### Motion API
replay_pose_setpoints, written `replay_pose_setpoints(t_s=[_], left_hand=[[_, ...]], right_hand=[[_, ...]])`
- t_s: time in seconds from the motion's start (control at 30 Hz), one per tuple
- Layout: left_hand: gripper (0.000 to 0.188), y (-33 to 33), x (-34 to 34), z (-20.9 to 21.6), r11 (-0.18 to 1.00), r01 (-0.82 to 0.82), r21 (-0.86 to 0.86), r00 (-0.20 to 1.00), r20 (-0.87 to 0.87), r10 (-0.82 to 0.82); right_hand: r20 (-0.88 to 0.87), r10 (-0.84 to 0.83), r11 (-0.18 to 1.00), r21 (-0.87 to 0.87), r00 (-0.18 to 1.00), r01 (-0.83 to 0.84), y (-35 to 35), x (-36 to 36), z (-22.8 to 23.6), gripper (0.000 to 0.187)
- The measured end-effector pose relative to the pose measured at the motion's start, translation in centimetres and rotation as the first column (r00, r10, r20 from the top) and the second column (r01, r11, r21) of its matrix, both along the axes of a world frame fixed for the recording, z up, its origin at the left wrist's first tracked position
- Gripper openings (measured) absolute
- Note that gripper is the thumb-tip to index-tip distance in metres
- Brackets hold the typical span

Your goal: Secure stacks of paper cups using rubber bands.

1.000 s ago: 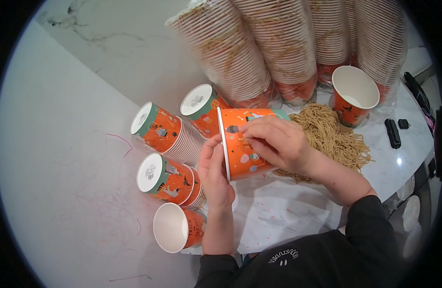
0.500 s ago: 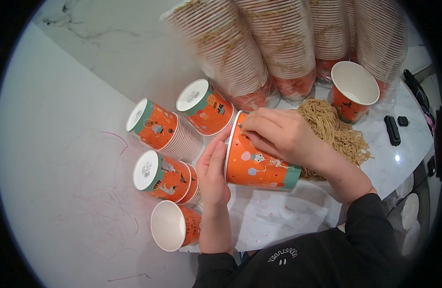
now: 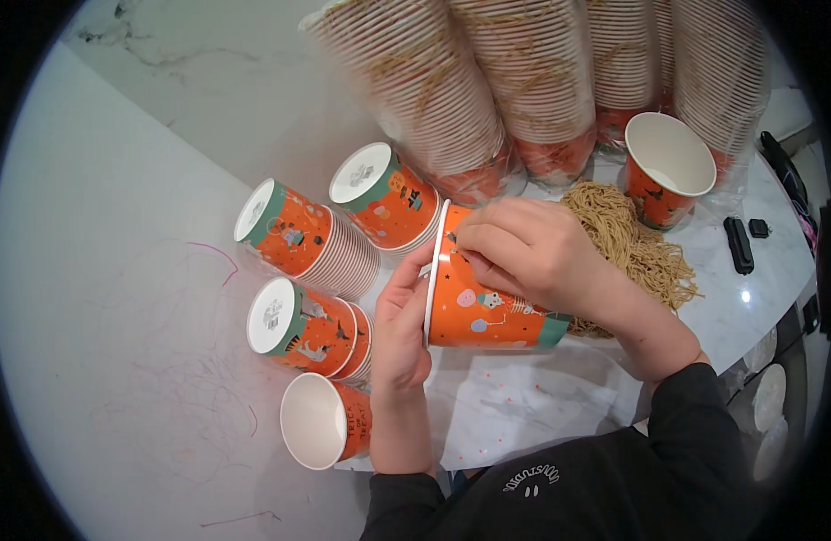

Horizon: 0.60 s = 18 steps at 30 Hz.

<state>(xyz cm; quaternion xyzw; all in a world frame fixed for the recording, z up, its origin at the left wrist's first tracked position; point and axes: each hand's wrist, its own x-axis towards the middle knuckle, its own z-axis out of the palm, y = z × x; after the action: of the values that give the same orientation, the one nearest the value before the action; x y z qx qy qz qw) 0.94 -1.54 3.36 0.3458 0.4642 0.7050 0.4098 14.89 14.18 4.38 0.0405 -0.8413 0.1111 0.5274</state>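
A large orange paper cup (image 3: 483,311) with a green base band and printed figures lies on its side between my hands, its white rim facing left. My left hand (image 3: 403,338) grips it at the rim, with fingers reaching behind or inside the mouth. On the cup's upper side rests my right hand (image 3: 541,248), fingertips pinched together against the wall. Whatever sits between those fingertips is too small or hidden to make out. Just beyond my right hand is a heap of tan string (image 3: 627,239), partly covered by my wrist.
Nested upside-down cups (image 3: 293,230) and another stack (image 3: 312,329) stand to the left, beside a tilted cup (image 3: 316,422). Tall bagged cup sleeves (image 3: 433,99) line the back. An upright cup (image 3: 670,167) and a black device (image 3: 738,245) sit at right.
The held cup has shifted very slightly, its rim a little higher. Both hands keep the same grip; the right fingertips stay pinched on the wall.
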Motion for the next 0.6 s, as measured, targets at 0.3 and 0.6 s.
replay_pose_setpoints(t_s=[0.3,0.6], left_hand=[[0.035,-0.5,-0.7,0.3,0.998,0.064,0.003,0.998,0.023,-0.064],[0.022,-0.8,-0.9,0.4,0.996,0.082,0.020,0.993,-0.087,-0.080]], right_hand=[[0.005,0.019,1.000,0.023,1.000,-0.019,-0.4,-0.2,-0.2,0.026],[-0.010,0.075,0.996,0.038,0.997,-0.075,-1.1,-1.0,-1.2,0.025]])
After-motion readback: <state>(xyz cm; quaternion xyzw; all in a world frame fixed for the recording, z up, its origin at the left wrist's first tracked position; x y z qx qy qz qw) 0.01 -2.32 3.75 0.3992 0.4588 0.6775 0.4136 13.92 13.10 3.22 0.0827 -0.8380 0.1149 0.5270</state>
